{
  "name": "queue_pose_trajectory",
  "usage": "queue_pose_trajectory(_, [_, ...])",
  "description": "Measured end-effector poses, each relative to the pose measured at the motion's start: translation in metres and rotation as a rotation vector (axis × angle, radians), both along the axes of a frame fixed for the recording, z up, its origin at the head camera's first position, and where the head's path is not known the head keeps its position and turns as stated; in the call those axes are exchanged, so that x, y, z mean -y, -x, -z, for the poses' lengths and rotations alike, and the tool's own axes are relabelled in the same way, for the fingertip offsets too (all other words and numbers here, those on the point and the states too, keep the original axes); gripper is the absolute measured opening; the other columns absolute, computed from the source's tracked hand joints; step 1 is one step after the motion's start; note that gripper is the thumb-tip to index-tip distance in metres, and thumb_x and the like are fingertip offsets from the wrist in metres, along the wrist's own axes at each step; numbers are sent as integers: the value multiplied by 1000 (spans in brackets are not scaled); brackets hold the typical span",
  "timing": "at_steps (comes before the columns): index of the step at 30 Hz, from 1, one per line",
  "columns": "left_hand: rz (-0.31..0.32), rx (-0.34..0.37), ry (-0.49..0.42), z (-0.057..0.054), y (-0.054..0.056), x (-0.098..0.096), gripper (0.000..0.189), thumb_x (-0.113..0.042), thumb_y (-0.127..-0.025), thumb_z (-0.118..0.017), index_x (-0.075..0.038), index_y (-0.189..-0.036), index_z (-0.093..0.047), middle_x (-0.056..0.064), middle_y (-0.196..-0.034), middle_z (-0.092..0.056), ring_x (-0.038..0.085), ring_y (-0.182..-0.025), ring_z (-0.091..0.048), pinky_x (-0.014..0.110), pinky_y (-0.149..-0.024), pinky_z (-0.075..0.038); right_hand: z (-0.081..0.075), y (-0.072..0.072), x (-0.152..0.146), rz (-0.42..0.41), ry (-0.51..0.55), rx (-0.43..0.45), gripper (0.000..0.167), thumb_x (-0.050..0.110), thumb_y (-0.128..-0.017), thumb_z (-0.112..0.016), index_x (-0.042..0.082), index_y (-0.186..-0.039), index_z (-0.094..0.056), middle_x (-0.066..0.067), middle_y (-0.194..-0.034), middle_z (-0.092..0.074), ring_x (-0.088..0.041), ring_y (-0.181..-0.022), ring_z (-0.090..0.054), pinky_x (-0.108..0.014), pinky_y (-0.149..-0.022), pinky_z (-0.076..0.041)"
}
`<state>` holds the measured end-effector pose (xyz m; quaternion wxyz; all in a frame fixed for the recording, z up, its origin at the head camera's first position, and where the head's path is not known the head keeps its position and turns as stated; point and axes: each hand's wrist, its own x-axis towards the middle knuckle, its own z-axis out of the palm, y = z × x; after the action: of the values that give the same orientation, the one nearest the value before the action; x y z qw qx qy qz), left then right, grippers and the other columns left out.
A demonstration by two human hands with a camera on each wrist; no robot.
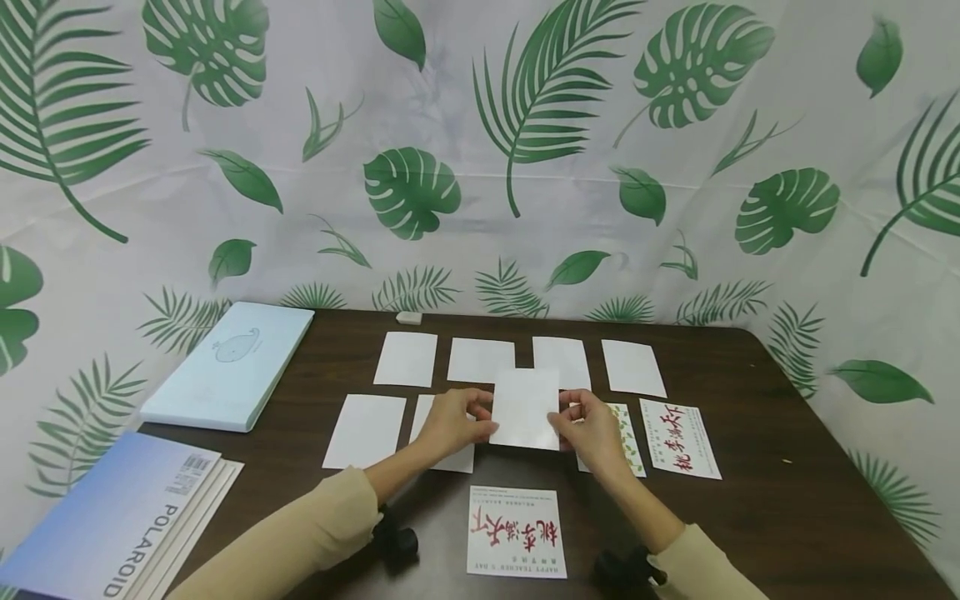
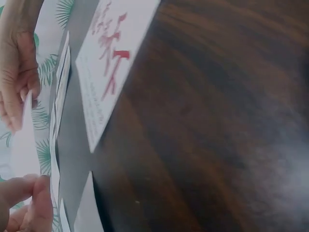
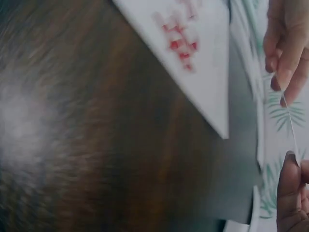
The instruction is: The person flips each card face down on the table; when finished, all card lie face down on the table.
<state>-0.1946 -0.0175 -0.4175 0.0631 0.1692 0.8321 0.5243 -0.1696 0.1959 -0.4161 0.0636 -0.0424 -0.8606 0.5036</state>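
A blank white card [image 1: 525, 408] is held up over the middle of the table, its plain side toward the head camera. My left hand [image 1: 456, 423] pinches its left edge between thumb and fingers; my right hand [image 1: 592, 427] pinches the right edge. In the right wrist view the card [image 3: 289, 118] shows nearly edge-on between both hands. Below it, nearer to me, lies a card with red characters [image 1: 517, 532], upside down as I see it. Behind my right hand, a card with a leaf pattern [image 1: 630, 442] is partly hidden. My left hand partly covers a white card [image 1: 457, 458].
Several white cards [image 1: 405, 360] lie in a back row, with another white card [image 1: 365, 432] at front left. A second red-character card [image 1: 680, 438] lies at right. A light blue book [image 1: 232, 367], a POLAROID album [image 1: 112, 508] and a small white eraser-like block [image 1: 408, 317] are also on the table.
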Motion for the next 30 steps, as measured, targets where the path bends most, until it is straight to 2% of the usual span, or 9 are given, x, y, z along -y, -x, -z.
queue_pose_trajectory(6, [39,-4,137,4,-6,1,37,-4,-75,-75,8,-108,-62,7,-76,-67,9,-56,-63,18,-50,-47,11,-1,2,-48,-111,52,27,-2,-77,-71,-5,-99,-56,-5,-60,-59,-10,-43,-55,-25,-42,-51])
queue_pose_trajectory(10, [57,17,167,7,-8,1,37,-2,-72,-76,10,-104,-61,7,-72,-65,9,-54,-61,18,-51,-48,14,-2,3,-97,-219,44,24,-1,-76,-73,-4,-94,-56,-2,-57,-58,-10,-41,-55,-24,-40,-48])
queue_pose_trajectory(13, [70,-2,192,9,-7,0,37,-1,-71,-76,11,-103,-61,6,-71,-65,9,-53,-62,18,-51,-49,15,-3,3,-119,-276,46,24,0,-76,-73,-3,-93,-57,-1,-57,-58,-10,-42,-55,-23,-40,-47])
queue_pose_trajectory(18, [84,-65,253,9,-7,-3,36,-2,-71,-77,9,-101,-61,3,-68,-66,7,-53,-61,18,-56,-49,15,-2,3,-129,-310,69,24,1,-76,-74,-2,-91,-56,-1,-57,-57,-10,-42,-54,-23,-40,-46])
queue_pose_trajectory(24, [85,-89,340,4,-5,-5,35,-6,-71,-78,7,-99,-61,-1,-66,-63,5,-52,-58,21,-59,-48,15,1,5,-134,-338,84,25,2,-75,-75,0,-89,-54,-1,-57,-56,-10,-41,-54,-23,-39,-46])
queue_pose_trajectory(30, [81,-99,374,1,-7,-7,33,-5,-69,-79,6,-95,-60,-2,-62,-60,6,-52,-55,22,-56,-44,14,0,3,-133,-359,67,26,3,-76,-75,0,-92,-55,-1,-57,-54,-9,-40,-51,-23,-39,-45])
